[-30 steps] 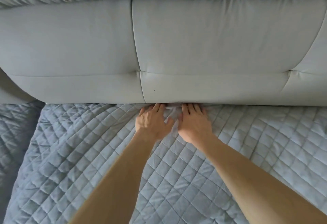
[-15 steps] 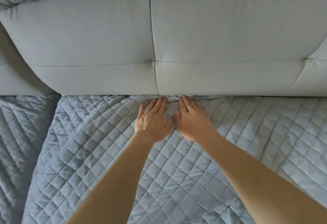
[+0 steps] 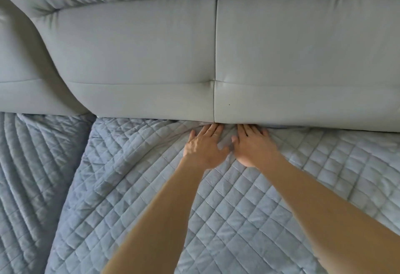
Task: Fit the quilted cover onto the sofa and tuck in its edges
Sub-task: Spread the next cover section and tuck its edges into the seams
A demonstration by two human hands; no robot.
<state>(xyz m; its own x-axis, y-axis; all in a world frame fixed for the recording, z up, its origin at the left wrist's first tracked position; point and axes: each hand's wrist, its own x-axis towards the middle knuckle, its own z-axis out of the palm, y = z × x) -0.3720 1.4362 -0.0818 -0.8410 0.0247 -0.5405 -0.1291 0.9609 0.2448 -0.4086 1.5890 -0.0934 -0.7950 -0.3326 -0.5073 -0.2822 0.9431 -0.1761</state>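
A blue-grey quilted cover (image 3: pixel 238 204) lies spread over the sofa seat. The pale grey sofa back (image 3: pixel 151 57) rises behind it. My left hand (image 3: pixel 203 146) and my right hand (image 3: pixel 255 147) lie flat side by side on the cover, fingers straight. Their fingertips press the cover's rear edge into the gap under the back cushion, just below its vertical seam. The cloth bunches in small folds around the fingertips. The fingertips are partly hidden in the gap.
A second quilted section (image 3: pixel 30 176) covers the neighbouring seat at the left, split from the first by a dark crease. Another back cushion (image 3: pixel 19 74) angles away at the upper left.
The view has shifted, so the hands now sit further right in the frame. Both hands stay flat at the gap, with the fingertips pushed slightly deeper under the cushion.
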